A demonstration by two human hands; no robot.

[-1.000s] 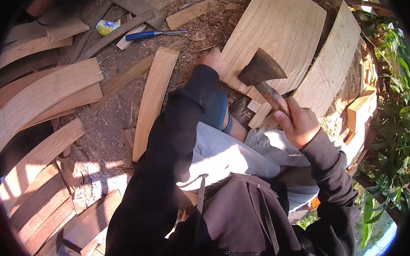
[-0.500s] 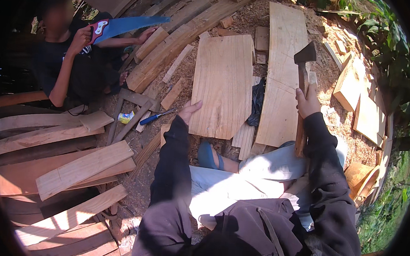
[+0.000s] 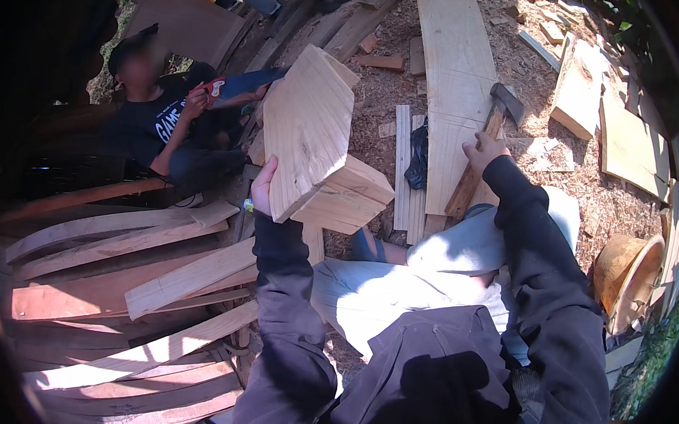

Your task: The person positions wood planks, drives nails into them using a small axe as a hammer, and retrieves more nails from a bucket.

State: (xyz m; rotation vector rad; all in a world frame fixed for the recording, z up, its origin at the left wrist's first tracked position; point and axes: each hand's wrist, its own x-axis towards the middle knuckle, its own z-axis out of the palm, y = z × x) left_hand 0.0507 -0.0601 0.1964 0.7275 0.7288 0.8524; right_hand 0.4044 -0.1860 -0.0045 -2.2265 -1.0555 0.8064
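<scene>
My left hand [image 3: 263, 185] is closed on the left edge of a pale wooden box-like piece [image 3: 307, 130]. The piece is raised and tilted, with a flat board on its face and joined side boards showing at the lower right. My right hand [image 3: 484, 153] lies over the middle of the hatchet [image 3: 463, 189], its fingers loosened and apart. The hatchet's dark head [image 3: 508, 104] points away from me, beside a long pale plank [image 3: 462, 72]. Part of the handle is hidden beneath the hand.
At the left, a person [image 3: 177, 107] sits holding a red-handled saw [image 3: 217, 89]. Curved planks [image 3: 156, 348] are stacked at the lower left. Wood blocks [image 3: 578, 86] and a round wooden piece [image 3: 628, 277] lie at the right. A dark plastic bag [image 3: 417, 158] lies beside narrow wooden strips [image 3: 401, 169].
My left hand has lifted and tipped the wooden piece, so its joined sides show. My right hand has lowered the hatchet and its fingers have loosened. The other person's saw has come down.
</scene>
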